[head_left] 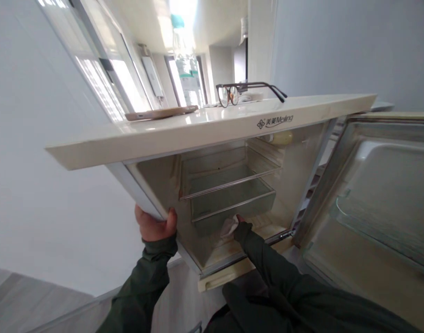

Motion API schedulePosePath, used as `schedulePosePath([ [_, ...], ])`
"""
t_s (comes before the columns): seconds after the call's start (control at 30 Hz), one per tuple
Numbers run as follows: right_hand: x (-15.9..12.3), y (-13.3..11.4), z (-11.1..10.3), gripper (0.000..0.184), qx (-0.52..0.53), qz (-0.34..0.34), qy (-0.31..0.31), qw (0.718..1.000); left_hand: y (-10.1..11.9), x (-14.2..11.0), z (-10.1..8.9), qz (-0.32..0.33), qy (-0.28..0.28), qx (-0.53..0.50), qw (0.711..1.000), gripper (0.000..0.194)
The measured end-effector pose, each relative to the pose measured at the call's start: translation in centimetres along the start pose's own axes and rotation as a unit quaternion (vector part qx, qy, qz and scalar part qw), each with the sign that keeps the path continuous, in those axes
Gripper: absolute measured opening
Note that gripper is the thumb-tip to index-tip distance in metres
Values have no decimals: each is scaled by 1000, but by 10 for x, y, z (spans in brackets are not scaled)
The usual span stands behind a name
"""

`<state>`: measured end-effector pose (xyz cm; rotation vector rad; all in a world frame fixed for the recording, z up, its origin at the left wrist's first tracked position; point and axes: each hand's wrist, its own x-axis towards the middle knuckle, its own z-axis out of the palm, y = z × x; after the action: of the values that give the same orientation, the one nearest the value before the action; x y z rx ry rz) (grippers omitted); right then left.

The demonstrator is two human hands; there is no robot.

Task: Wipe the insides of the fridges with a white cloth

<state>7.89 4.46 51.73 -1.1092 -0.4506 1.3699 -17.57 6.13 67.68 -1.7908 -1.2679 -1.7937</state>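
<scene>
Inside fridge, right hand presses cloth (crumpled).

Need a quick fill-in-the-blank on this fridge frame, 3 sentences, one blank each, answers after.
1. The left hand grips the fridge's front ____ edge.
2. The right hand presses a white ____ inside the fridge, below the shelves.
3. A pair of ____ lies on top of the fridge, near a bottle.

Answers: left; cloth; glasses
</scene>
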Motion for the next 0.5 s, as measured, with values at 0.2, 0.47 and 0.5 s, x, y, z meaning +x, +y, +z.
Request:
schedulePosePath([
  [0.2,5,-10,6,40,97,127,24,987,-10,2,2,51,-5,7,999,85],
  [0.47,-62,3,-15,23,15,68,94,993,-4,3,0,39,9,3,999,88],
  [0.5,-72,6,-19,22,-24,68,104,992,-2,2,1,26,15,-5,1000,89],
])
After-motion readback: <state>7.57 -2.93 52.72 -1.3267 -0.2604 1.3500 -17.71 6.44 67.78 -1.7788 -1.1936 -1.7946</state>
